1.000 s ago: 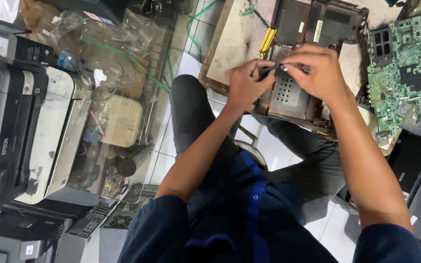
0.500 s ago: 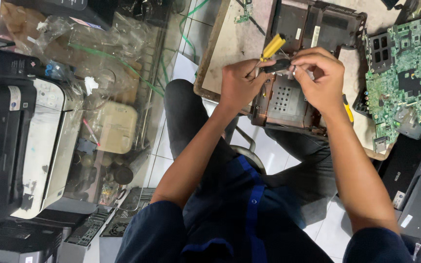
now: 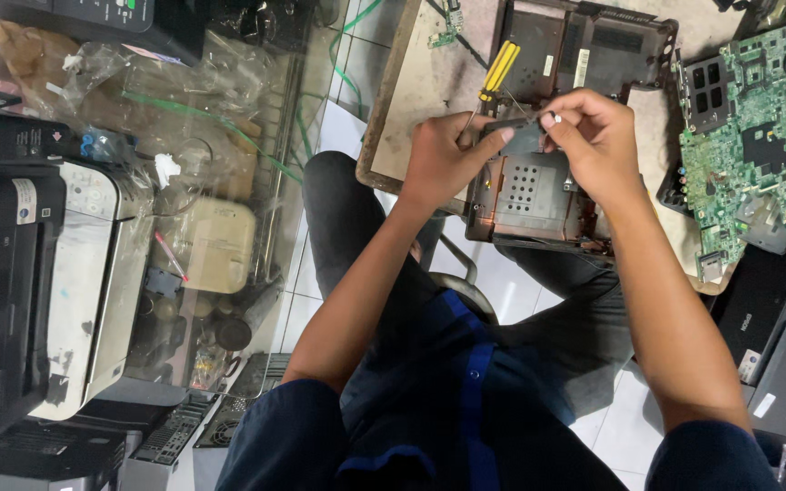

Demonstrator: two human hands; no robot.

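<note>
My left hand (image 3: 443, 159) and my right hand (image 3: 593, 136) meet over an opened dark laptop base (image 3: 556, 118) that lies on a worn wooden table (image 3: 420, 82). Both pinch a small dark flat part (image 3: 518, 127) between their fingertips. A screwdriver with a yellow and black handle (image 3: 500, 68) lies on the table just beyond my left hand, its shaft pointing toward my fingers. A perforated metal plate (image 3: 525, 186) shows inside the base beneath the hands.
A green circuit board (image 3: 752, 145) lies right of the laptop base. Printers (image 3: 38, 273) and a glass cabinet (image 3: 211, 209) with clutter stand on the left. Dark devices (image 3: 784, 345) sit at the lower right. My knees are under the table edge.
The view has shifted slightly. My hands stay together over the laptop base, still working the small part; the screwdriver remains beside them.
</note>
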